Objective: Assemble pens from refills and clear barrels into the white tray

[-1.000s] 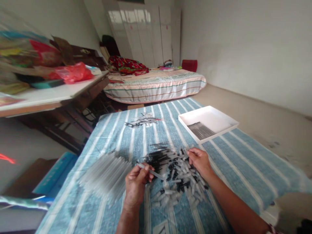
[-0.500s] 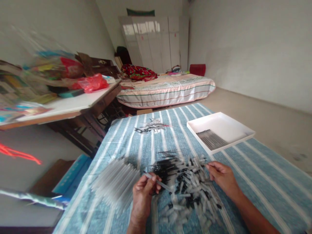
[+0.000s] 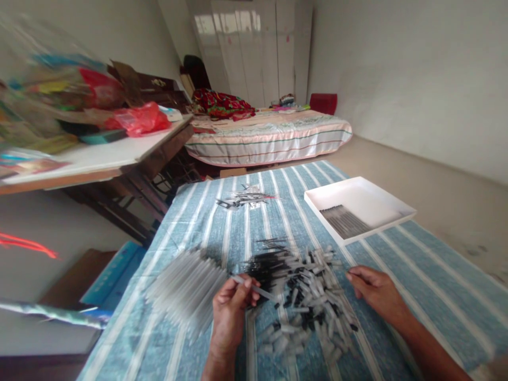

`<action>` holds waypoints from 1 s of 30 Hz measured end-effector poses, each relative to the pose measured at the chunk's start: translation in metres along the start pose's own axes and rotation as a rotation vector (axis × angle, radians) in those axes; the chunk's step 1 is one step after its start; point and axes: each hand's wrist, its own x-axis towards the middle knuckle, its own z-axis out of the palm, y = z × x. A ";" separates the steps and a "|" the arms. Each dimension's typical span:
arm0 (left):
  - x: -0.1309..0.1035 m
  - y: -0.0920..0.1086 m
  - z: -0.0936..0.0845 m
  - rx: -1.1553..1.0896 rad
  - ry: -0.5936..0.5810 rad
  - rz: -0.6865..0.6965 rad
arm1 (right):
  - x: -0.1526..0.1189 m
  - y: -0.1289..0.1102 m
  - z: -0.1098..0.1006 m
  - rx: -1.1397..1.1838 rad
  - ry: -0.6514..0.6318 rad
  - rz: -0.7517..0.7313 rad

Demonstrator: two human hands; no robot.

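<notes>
A pen (image 3: 256,288) with a clear barrel slants across the fingers of my left hand (image 3: 232,309), its lower end pointing toward the caps. To the left of that hand lies a stack of translucent pen barrels (image 3: 190,291), side by side. Thin black pen parts (image 3: 268,267) are bunched just beyond it. A loose heap of clear and black pen caps (image 3: 317,296) spreads between my hands. At the heap's right edge, my right hand (image 3: 375,291) has thumb and forefinger pinched together; whatever they hold is too small to make out.
A shallow white box (image 3: 381,196) with a row of finished-looking pens (image 3: 344,221) stands at the right of the striped cloth (image 3: 198,222). Farther back lies a small pile of pen pieces (image 3: 248,198). A cluttered desk (image 3: 119,153) is at the left, a bed (image 3: 273,140) beyond.
My right hand has drawn slightly right, away from the caps, with its fingers still pinched. My left hand keeps hold of the pen. The whole view has tilted a little downward.
</notes>
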 end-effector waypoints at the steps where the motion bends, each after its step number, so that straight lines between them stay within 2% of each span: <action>1: 0.000 0.000 0.000 0.000 0.002 0.002 | -0.001 0.001 0.000 -0.002 -0.004 0.002; 10: 0.000 0.001 0.001 0.015 0.020 -0.007 | 0.007 -0.003 0.001 -0.004 -0.027 0.005; 17: -0.002 0.003 0.003 0.020 0.046 0.016 | 0.020 -0.012 0.005 -0.062 -0.028 -0.087; 24: 0.000 0.000 0.000 0.026 0.045 -0.020 | 0.028 -0.001 0.010 -0.186 -0.090 -0.140; 30: -0.001 0.002 0.001 0.037 0.044 -0.004 | 0.032 0.004 0.013 -0.263 -0.072 -0.129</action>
